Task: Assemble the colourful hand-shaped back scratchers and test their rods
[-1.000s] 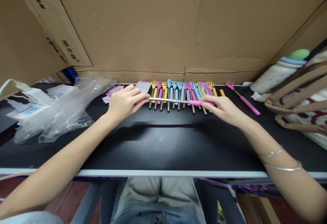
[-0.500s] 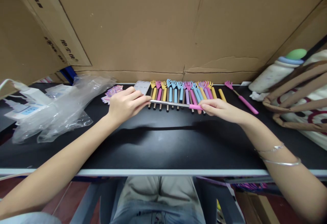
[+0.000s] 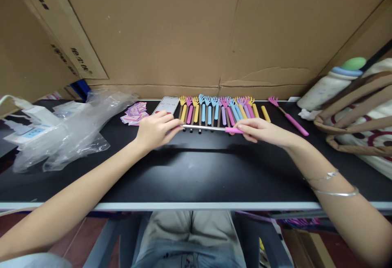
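Note:
A thin metal back scratcher rod with a pink grip [image 3: 233, 130] is held level above the black table [image 3: 196, 174]. My left hand [image 3: 157, 130] is closed on its left end, with the fingertips pinching the metal. At the other end my right hand [image 3: 260, 131] grips the pink sleeve between thumb and fingers. Whether a claw sits at the left end is hidden by my left hand. Just behind the rod lies a row of back scratchers [image 3: 210, 111] with yellow, pink, blue and purple claws and grips.
A phone [image 3: 167, 105] and a pile of pink printed slips [image 3: 134, 114] lie behind my left hand. Clear plastic bags [image 3: 73, 133] and a white power strip [image 3: 44, 115] are at the left. Rightward are a pink back scratcher [image 3: 296, 124], a bottle [image 3: 329, 86] and a bag [image 3: 361, 133].
Both hands have come slightly nearer me, lowering the rod in view. My left hand has shifted a little right, and more of the phone shows.

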Motion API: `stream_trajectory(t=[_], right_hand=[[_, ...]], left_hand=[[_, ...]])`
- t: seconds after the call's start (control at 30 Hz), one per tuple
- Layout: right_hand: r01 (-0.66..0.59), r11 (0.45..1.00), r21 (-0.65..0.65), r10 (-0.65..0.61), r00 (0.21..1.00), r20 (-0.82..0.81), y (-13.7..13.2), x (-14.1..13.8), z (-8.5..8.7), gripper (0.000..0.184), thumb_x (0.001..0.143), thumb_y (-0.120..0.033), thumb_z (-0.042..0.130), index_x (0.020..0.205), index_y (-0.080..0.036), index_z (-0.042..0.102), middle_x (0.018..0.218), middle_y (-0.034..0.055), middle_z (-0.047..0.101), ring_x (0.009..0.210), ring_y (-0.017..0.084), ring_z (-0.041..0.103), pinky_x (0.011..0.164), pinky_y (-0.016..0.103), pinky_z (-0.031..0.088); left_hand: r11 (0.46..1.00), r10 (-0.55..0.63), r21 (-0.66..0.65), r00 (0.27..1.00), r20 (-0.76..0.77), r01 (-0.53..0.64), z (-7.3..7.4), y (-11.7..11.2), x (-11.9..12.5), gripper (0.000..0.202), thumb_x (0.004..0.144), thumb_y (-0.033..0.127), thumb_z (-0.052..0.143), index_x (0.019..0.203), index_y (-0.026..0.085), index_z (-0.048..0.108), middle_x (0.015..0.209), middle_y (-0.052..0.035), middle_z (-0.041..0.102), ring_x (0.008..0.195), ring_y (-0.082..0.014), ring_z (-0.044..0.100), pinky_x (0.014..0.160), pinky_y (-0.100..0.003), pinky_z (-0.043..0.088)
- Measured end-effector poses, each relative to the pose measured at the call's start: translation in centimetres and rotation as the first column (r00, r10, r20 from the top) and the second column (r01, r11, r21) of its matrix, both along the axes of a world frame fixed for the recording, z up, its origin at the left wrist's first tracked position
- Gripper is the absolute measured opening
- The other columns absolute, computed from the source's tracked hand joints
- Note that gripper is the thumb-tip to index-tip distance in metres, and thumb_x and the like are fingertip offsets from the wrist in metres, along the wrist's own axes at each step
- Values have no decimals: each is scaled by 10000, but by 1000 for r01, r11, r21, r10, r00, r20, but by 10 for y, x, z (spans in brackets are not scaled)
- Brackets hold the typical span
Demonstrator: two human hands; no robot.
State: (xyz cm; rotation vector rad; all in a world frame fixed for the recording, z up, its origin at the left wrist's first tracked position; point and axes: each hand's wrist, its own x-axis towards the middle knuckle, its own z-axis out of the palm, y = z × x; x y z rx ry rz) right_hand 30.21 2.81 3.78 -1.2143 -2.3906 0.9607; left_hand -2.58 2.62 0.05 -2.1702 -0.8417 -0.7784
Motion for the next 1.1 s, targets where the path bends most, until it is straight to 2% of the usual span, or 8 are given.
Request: stream_trajectory(t=[0.1,0.2,0.37,0.5,0.7,0.93,1.1], right_hand=[[61,994,96,-60,998,-10,1,0,-2,378,876,-526,424,797,-174,536,570,-30,475,552,103,435,586,250,344],[118,975,188,-116,993,-22,2,4,0,363,843,-519,487,921,-175,575,616,-14,527,582,118,475,573,246,346],[193,908,371,-184,981,-60,4,12,3,330,823,-492,531,939,-190,597,687,2,548,583,121,464,535,245,331],[171,881,442,-164,985,-54,7,9,-3,300,856,-463,489,930,-192,594,707,10,556,585,122,449,539,250,331],[153,883,444,-142,988,-59,11,4,-12,286,872,-446,461,920,-192,583,725,16,566,578,120,442,532,251,324],[161,894,418,-146,987,-67,11,4,-12,309,874,-461,442,898,-189,588,697,13,547,569,117,418,525,248,306],[133,934,331,-115,991,-72,10,4,-13,326,879,-474,432,872,-183,579,663,-3,504,562,113,405,529,247,302]], left_hand=[[994,24,-105,1000,14,-22,-2,6,-2,213,889,346,504,827,225,668,728,12,668,707,-135,581,504,-259,323],[990,63,-127,998,13,-61,3,8,-5,234,886,376,495,821,230,664,736,11,671,691,-137,581,497,-267,304],[972,178,-168,982,65,-165,16,9,-16,253,874,423,502,803,240,661,671,14,637,670,-143,579,486,-268,282],[966,170,-205,985,35,-159,19,11,-23,264,888,422,487,809,247,668,689,18,642,686,-143,585,493,-265,288],[972,90,-220,996,6,-86,19,14,-29,257,891,404,493,864,247,695,693,16,651,674,-133,591,509,-255,313],[980,39,-194,999,18,-35,16,14,-28,243,886,382,508,851,243,704,656,17,646,641,-124,592,514,-252,324],[991,27,-130,1000,9,-26,17,12,-26,228,884,370,514,847,245,701,647,16,651,658,-130,594,503,-256,318]])
